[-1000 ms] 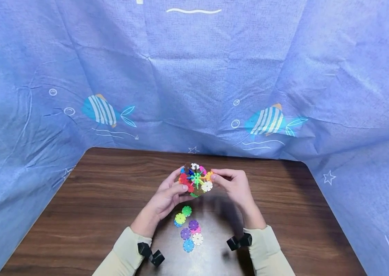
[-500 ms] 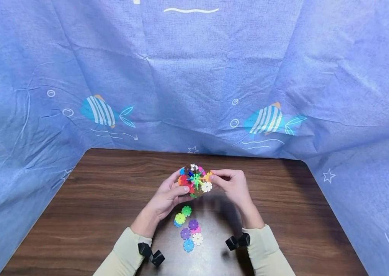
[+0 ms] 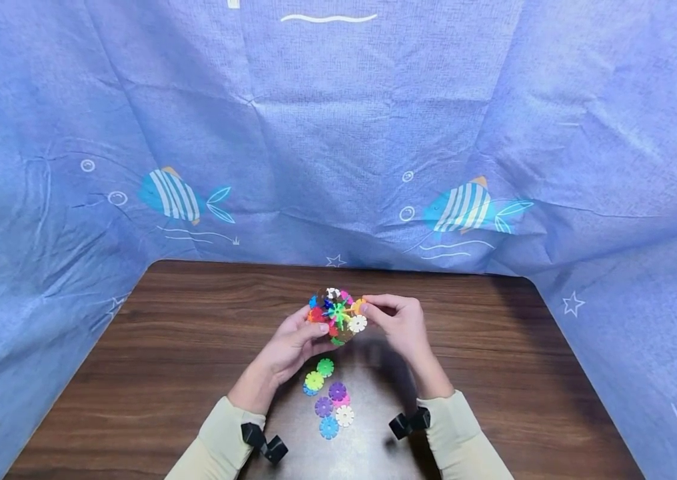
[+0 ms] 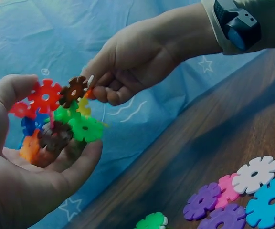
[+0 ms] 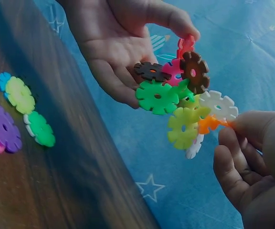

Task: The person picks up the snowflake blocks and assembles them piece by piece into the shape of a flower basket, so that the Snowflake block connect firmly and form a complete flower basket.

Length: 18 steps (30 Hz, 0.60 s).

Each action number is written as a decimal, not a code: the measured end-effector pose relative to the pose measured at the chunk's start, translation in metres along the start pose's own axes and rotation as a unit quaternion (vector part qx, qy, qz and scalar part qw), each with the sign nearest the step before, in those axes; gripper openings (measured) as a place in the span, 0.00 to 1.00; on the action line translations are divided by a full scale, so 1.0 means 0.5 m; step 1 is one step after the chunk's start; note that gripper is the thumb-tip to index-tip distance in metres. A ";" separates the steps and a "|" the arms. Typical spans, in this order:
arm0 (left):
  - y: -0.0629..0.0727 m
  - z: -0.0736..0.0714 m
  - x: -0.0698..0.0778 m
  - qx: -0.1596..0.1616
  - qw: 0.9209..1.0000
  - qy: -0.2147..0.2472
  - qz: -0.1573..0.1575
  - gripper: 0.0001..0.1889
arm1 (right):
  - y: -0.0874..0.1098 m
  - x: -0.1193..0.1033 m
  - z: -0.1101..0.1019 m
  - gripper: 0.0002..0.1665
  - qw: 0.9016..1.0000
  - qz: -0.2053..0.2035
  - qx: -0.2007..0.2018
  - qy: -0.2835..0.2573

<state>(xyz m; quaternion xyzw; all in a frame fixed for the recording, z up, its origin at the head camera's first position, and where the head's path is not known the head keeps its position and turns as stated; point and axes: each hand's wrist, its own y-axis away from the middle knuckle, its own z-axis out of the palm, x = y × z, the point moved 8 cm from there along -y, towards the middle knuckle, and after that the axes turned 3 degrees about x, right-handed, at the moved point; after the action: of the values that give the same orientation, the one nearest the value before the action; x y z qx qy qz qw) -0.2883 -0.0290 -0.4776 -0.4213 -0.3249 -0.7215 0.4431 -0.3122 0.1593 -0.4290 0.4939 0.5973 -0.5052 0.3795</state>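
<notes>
Disc cluster (image 3: 337, 313) gripped by L hand (image 3: 290, 341), R hand (image 3: 403, 323) pinching its orange disc (image 5: 208, 124), above tbl (image 3: 182, 347).

A person's left forearm (image 3: 209, 433) and right forearm (image 3: 464, 437), sleeved in pale fabric almost to the wrist, stretch forward and lean inward, bringing both hands near each other but apart. The left hand (image 3: 290, 343), palm turned toward its partner, grips with its thumb (image 4: 15, 88) above and fingers (image 4: 82, 167) below. Opposite, the right hand (image 3: 401, 327) pinches between thumb and index finger, its other fingers bent toward the palm.
</notes>
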 end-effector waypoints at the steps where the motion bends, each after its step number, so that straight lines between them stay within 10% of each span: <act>1: 0.000 0.000 0.000 0.001 1.000 0.002 0.001 0.30 | 0.000 0.002 0.002 0.11 1.000 0.001 -0.002 -0.004; 18: 0.002 -0.006 -0.013 0.016 0.996 0.089 -0.022 0.33 | -0.002 0.024 0.003 0.12 0.999 -0.006 -0.015 -0.038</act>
<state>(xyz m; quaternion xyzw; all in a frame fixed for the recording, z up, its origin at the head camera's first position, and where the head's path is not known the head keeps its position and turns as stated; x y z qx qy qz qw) -0.2867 -0.0295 -0.4847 -0.3413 -0.3048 -0.7606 0.4606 -0.3162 0.1604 -0.4406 0.4655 0.5929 -0.5167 0.4060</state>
